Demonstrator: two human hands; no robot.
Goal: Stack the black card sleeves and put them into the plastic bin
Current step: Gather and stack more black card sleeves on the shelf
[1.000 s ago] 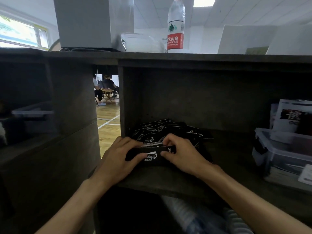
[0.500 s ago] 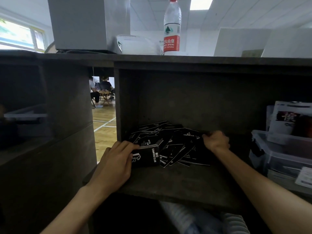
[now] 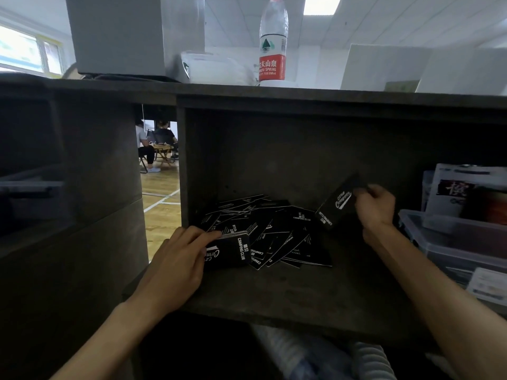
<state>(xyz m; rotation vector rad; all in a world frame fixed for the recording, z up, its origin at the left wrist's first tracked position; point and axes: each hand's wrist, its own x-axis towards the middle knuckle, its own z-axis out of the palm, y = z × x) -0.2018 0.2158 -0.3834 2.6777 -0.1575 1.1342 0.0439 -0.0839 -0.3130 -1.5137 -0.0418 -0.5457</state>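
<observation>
A loose heap of black card sleeves (image 3: 277, 231) with white print lies spread on the dark shelf (image 3: 288, 294). My left hand (image 3: 178, 259) grips a small squared stack of sleeves (image 3: 233, 250) at the heap's left front. My right hand (image 3: 375, 207) is raised to the right of the heap and pinches one black sleeve (image 3: 337, 204), which hangs tilted in the air above the shelf. The clear plastic bin (image 3: 450, 242) stands on the shelf at the right, beside my right wrist.
White packets (image 3: 466, 187) stand in the bin. A water bottle (image 3: 273, 42) and a white box (image 3: 131, 34) sit on the shelf's top board. A dark partition (image 3: 182, 165) walls the compartment on the left. People sit far off behind the gap.
My right hand left the stack, reached to the heap's right side, then lifted one sleeve up and to the right. My left hand kept hold of the stack.
</observation>
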